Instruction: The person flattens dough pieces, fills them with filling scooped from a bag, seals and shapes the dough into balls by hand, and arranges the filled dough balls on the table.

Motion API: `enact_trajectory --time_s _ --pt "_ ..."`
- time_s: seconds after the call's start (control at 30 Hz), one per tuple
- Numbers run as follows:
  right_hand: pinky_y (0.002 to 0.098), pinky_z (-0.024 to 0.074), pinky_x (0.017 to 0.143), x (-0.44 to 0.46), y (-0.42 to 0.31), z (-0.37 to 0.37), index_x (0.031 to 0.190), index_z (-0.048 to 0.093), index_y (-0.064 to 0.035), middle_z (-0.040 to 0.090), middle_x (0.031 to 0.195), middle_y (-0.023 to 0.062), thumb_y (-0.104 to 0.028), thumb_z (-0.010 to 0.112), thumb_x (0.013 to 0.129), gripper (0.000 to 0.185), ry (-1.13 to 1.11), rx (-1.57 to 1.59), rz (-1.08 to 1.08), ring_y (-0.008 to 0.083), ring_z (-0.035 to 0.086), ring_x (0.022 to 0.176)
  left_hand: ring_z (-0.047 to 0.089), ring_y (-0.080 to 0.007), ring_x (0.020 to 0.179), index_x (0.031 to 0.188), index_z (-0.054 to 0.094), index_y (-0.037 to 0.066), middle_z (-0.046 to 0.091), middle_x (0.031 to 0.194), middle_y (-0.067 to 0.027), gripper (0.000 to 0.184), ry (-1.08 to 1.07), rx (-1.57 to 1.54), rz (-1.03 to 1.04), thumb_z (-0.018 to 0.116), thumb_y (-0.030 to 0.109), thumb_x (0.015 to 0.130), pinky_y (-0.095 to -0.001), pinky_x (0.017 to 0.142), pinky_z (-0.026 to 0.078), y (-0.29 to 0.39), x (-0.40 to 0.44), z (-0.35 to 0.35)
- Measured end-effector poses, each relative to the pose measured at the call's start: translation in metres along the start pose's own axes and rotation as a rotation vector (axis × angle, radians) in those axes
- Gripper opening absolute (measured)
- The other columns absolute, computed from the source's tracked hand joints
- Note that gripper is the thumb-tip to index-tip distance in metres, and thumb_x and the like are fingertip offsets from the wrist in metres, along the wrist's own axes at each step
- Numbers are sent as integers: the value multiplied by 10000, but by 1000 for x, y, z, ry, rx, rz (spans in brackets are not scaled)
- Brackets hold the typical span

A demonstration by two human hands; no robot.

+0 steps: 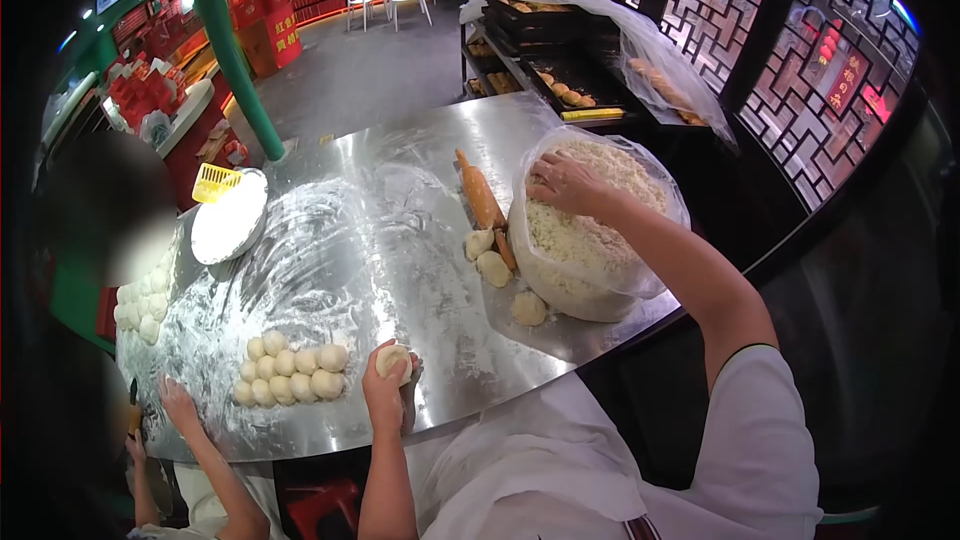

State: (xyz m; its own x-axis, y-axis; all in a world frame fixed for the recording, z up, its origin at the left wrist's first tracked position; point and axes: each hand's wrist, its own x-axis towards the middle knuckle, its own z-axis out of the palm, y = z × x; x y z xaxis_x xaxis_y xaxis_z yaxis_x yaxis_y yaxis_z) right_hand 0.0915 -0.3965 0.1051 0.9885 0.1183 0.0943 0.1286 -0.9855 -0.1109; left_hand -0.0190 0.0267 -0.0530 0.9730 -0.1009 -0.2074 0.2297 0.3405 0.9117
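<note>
Near the table's front edge, my left hand (384,386) is closed around a flattened piece of dough (393,364). At the right, my right hand (563,183) reaches into a plastic-lined bag of crumbly pale filling (590,230); its fingertips are partly sunk in the filling, and what they hold is hidden. Rows of round dough balls (290,372) sit left of my left hand. Beside the bag lie a wooden rolling pin (482,198) and several loose dough pieces (493,268).
A floured metal table (400,240) spans the view. A co-worker's hand (178,404) rests at its left. Farther back are a white bowl (228,225) with a yellow basket (215,183), a green pole (235,60) and trays of baked pieces (568,92).
</note>
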Motion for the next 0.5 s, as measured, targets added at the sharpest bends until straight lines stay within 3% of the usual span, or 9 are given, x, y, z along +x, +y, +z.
enact_trajectory --time_s 0.13,0.2,0.27,0.33,0.4,0.5 --pt "453 447 1047 -22 0 -6 1287 594 -55 573 1313 172 -465 505 1005 505 -16 47 -56 349 550 1239 696 -213 873 1320 518 -40 672 1003 -158 394 -19 -12 -4 524 -63 927 -323 843 591 3 -1 1" --pt "460 449 1037 -30 3 -20 1269 601 -58 574 1307 179 -436 491 1015 468 -199 17 94 359 556 1224 696 -214 879 1317 521 -39 672 1002 -158 391 -8 -38 -12 524 -60 927 -326 847 591 4 -2 4" --pt "467 453 1019 -32 46 8 1261 591 -53 573 1286 192 -407 488 1015 443 -164 -253 -253 376 560 1209 699 -226 912 1309 544 -10 667 1020 -154 384 -15 -17 -8 567 -43 927 -337 836 593 2 -1 2" --pt "473 462 987 -45 22 -1 1263 574 -38 570 1244 194 -382 503 1000 439 -25 157 5 388 569 1170 704 -216 920 1310 554 -9 671 1030 -137 380 -52 -56 -16 568 -45 932 -318 852 585 -11 6 -10" --pt "469 467 963 -51 14 3 1262 558 -15 572 1226 208 -348 523 987 432 -17 88 -123 394 581 1128 702 -189 930 1296 574 -12 672 1046 -112 365 -57 -5 -6 598 -25 932 -299 865 573 -18 10 -17" --pt "481 475 916 -58 -24 -5 1168 594 -3 600 1173 239 -327 575 949 392 9 95 -68 429 607 1063 703 -180 946 1282 590 -9 675 1063 -106 348 -49 -5 6 626 -7 935 -279 867 564 -13 7 -23"
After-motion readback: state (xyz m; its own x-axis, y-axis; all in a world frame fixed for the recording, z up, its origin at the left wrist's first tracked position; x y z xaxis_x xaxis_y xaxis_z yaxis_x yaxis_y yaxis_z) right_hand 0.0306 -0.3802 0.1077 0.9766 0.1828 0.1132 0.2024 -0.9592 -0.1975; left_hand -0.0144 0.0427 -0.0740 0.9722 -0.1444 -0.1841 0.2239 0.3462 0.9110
